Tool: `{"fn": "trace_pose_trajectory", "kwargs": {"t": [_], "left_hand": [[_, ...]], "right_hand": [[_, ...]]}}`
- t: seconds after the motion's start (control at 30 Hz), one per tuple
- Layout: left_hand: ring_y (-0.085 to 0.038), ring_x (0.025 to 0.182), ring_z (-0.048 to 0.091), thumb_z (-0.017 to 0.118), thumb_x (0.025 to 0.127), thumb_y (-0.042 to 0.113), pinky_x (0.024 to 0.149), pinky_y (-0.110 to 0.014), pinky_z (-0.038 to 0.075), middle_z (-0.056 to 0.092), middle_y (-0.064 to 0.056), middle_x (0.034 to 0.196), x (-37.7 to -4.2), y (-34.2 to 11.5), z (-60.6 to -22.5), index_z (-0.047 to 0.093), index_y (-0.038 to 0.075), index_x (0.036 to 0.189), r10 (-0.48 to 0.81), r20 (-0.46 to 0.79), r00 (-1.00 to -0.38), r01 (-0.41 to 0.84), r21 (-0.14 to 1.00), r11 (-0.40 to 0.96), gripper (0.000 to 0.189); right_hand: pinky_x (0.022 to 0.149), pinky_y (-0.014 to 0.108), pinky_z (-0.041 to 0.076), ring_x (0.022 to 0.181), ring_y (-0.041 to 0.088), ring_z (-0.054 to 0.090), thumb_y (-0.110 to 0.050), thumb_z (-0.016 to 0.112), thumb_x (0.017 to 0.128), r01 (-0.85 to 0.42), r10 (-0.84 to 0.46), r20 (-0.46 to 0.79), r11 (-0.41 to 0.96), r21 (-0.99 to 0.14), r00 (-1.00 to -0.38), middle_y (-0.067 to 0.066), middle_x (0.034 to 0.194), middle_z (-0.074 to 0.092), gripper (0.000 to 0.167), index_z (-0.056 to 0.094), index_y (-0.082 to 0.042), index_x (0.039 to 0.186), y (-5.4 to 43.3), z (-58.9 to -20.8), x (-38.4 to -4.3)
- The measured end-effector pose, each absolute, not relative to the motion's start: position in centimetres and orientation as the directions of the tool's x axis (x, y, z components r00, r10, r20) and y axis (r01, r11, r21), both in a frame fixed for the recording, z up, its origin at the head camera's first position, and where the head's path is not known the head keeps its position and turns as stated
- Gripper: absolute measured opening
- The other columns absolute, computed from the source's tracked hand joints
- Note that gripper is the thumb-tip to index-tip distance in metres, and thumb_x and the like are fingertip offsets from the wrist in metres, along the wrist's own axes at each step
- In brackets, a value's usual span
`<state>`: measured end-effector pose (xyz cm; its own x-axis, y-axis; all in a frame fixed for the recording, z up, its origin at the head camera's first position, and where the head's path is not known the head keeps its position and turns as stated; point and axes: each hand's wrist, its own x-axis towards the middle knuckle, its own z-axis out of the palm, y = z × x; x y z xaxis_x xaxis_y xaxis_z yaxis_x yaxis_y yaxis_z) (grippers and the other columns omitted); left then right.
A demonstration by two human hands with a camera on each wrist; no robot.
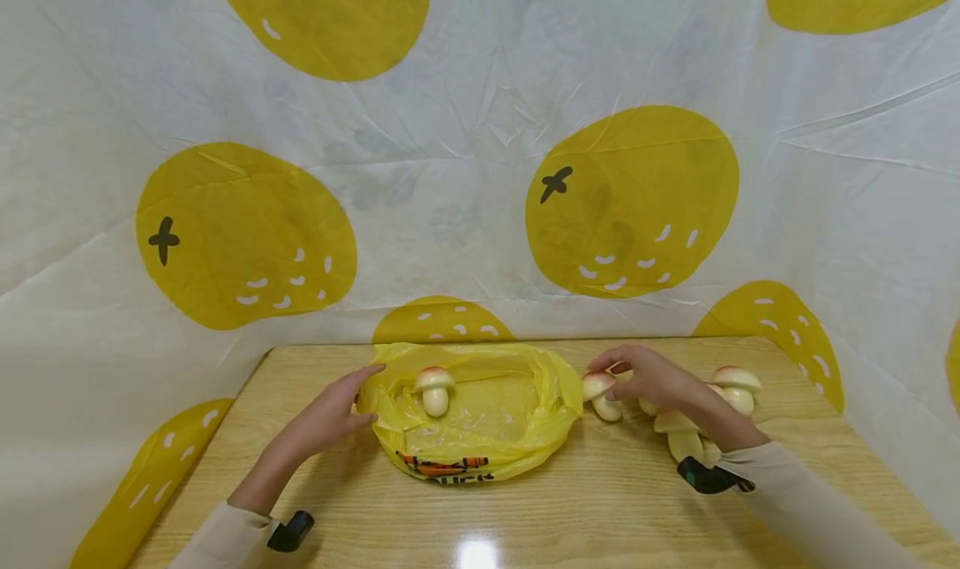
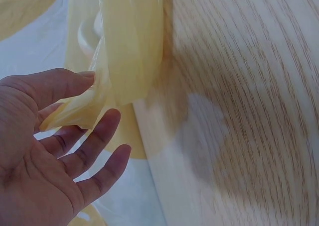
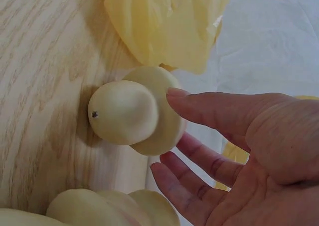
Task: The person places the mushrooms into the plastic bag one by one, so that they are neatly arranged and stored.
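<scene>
Right wrist only: dark-dotted mushroom [image 3: 124, 112]

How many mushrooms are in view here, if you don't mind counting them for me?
5 at least: one mushroom in the bag, one in the right hand, and three by the right forearm, which may hide more.

A pale wood-grain counter [image 1: 570, 523] carries an open yellow plastic bag [image 1: 558, 394] around its middle, toward the far edge; right of the bag lies a cluster of cream-coloured toy mushrooms [image 1: 682, 444].
</scene>
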<state>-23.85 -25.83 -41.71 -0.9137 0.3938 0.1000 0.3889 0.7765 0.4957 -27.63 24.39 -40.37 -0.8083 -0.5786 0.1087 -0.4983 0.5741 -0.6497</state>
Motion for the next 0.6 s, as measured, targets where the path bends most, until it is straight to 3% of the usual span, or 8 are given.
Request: {"fn": "trace_pose_trajectory", "kwargs": {"t": [0.4, 0.6], "left_hand": [[-0.044, 0.134, 0.049, 0.075, 0.091, 0.004, 0.102, -0.056, 0.049, 0.045, -0.026, 0.152, -24.0, -25.9, -41.9, 0.039, -0.001, 0.153, 0.401, 0.122, -0.908, 0.407, 0.481, 0.776, 0.072], [-0.044, 0.135, 0.049, 0.075, 0.091, 0.005, 0.102, -0.056, 0.049, 0.046, -0.025, 0.152, -23.8, -25.8, -41.9, 0.040, -0.001, 0.152, 0.408, 0.121, -0.905, 0.414, 0.478, 0.775, 0.071]], "right_hand": [[0.094, 0.054, 0.053, 0.119, 0.051, 0.057, -0.001, 0.077, 0.086, -0.354, -0.516, -0.049, 0.651, -0.672, -0.855, 0.022, 0.130, 0.063, 0.045, 0.065, 0.003, 0.129, 23.4, -40.7, -27.3], [0.092, 0.050, 0.053, 0.120, 0.044, 0.057, -0.003, 0.077, 0.087, -0.354, -0.506, -0.057, 0.676, -0.647, -0.861, 0.020, 0.128, 0.066, 0.046, 0.065, 0.003, 0.131, 23.2, -40.6, -27.2]]}}
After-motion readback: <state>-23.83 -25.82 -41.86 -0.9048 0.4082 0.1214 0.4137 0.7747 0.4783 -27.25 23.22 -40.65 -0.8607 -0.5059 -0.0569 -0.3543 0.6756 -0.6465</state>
